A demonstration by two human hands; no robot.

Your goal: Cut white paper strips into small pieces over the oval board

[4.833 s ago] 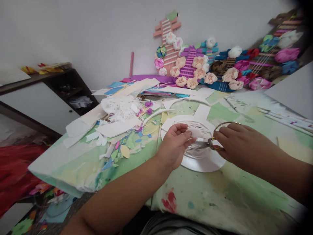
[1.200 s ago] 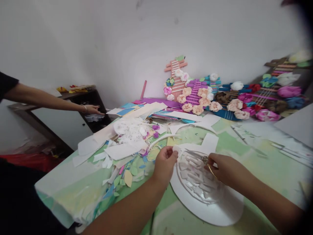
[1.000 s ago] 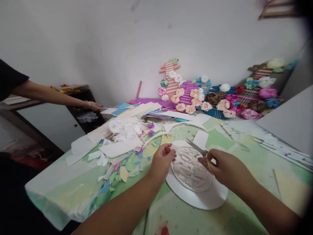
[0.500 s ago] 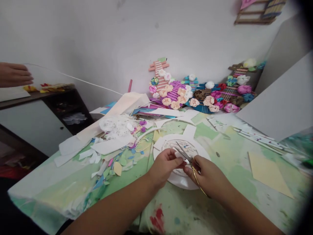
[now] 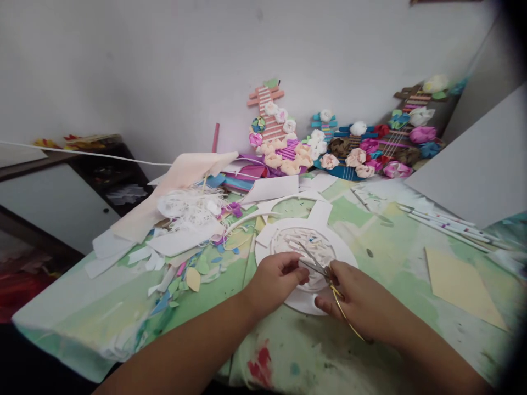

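Scissors (image 5: 317, 267) have spread wider in the clasping right grip (image 5: 356, 293), beside white paper (image 5: 303, 259) the left grip (image 5: 274, 282) pinches.

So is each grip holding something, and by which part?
The right grip holds gold-handled metal scissors by the handles. The left grip seems to pinch a small white scrap; the held part is hidden.

the left forearm (image 5: 193, 345), bare, slants up from the bottom edge toward the middle; the right forearm (image 5: 428, 343), also bare, slants in from the lower right. the left hand (image 5: 272, 285) has its fingers curled and its thumb close to them in a pinch. the right hand (image 5: 362, 296), just beside it, grips with bent fingers, thumb pointing leftward.
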